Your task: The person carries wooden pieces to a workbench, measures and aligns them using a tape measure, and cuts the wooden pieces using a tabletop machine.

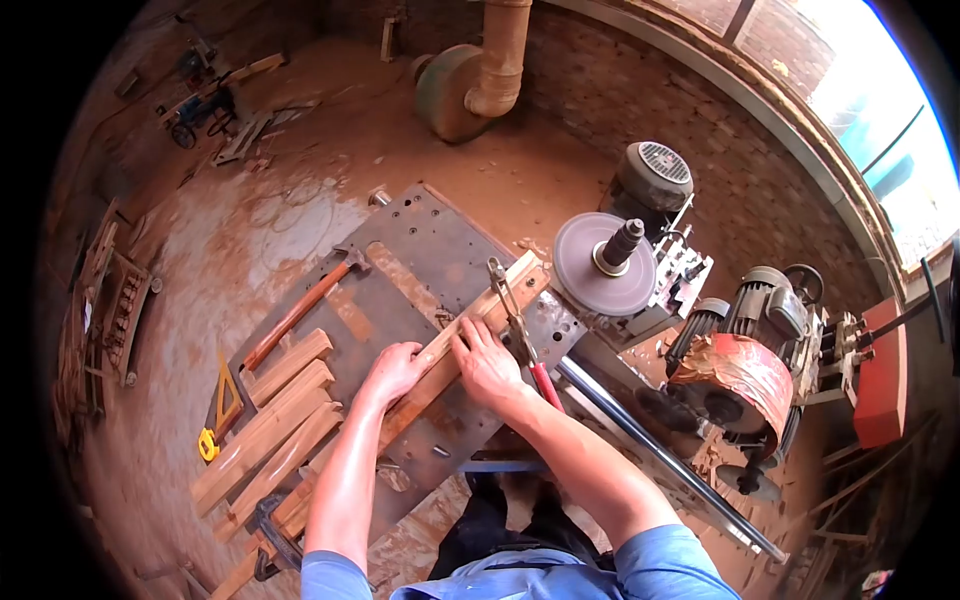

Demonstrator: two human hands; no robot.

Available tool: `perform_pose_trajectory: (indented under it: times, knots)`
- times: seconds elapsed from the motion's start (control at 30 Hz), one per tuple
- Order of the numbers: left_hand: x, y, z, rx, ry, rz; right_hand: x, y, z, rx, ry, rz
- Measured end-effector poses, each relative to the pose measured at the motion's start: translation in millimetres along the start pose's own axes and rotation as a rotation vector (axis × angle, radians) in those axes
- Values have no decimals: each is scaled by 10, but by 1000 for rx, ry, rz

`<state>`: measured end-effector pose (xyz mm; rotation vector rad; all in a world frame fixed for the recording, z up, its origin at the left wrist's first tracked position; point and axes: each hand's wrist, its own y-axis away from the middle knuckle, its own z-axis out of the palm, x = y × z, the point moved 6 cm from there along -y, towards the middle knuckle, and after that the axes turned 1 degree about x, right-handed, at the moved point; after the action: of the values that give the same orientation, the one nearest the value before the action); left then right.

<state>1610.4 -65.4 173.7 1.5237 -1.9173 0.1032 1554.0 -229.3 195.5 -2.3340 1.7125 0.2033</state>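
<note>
A wooden strip lies slantwise against a longer board on the metal machine table. My left hand grips the strip near its lower end, the thumb and fingers pressed to its side. Higher up, my right hand has its fingers bent over the same strip and holds it. A toggle clamp with a red handle stands just right of my right hand, its metal arm reaching over the wood. The undersides of both hands' fingers are partly hidden.
Left on the metal table lie a hammer, several wooden blanks, a yellow square and a tape measure. A black clamp sits at the front. On the right are a spindle disc and motors.
</note>
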Motion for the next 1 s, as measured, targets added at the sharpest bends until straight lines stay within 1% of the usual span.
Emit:
perform_pose_trajectory:
  times: [0.07,0.13,0.17,0.2,0.27,0.3,0.4,0.43,0.47,0.53,0.57,0.67,0.77,0.83,0.87,0.97,1.0]
  knots:
    - [86,3,-51,-100,25,-37,-104,106,32,-27,-73,1]
    - [26,38,13,79,29,58,-275,187,-31,-65,-177,-36]
    - [-69,31,48,56,158,-16,-356,196,-52,-73,-151,-16]
    - [-175,60,69,-15,216,-66,-428,221,-61,-100,-173,-5]
    - [-289,-201,-2,-128,338,-130,-385,106,-97,-124,-185,8]
    - [-287,-272,-53,-125,334,-192,-396,94,-76,-186,-151,7]
    - [-146,-247,-285,194,256,-259,-498,152,-107,-171,-116,-40]
    - [-156,-275,-331,302,208,-195,-524,145,-64,-155,-67,-67]
    - [-83,-190,-437,364,170,-178,-543,135,-15,-193,-39,-59]
    - [231,144,-836,506,79,-142,-581,63,15,-247,14,-51]
    - [285,256,-953,518,72,-122,-600,58,-22,-174,2,-62]
    - [459,820,-1200,588,35,-105,-633,74,28,-140,43,-34]
    - [485,1412,-1270,707,-98,-26,-663,101,41,-91,53,-13]
    - [508,1823,-1279,724,-148,-55,-691,226,-33,-101,64,1]
    - [472,2006,-1252,732,-159,-66,-693,274,-56,-69,48,5]
    - [467,2569,-1168,748,-268,-22,-654,486,-70,1,25,-3]
    - [526,2745,-1156,754,-317,-20,-654,560,-129,-19,31,-1]
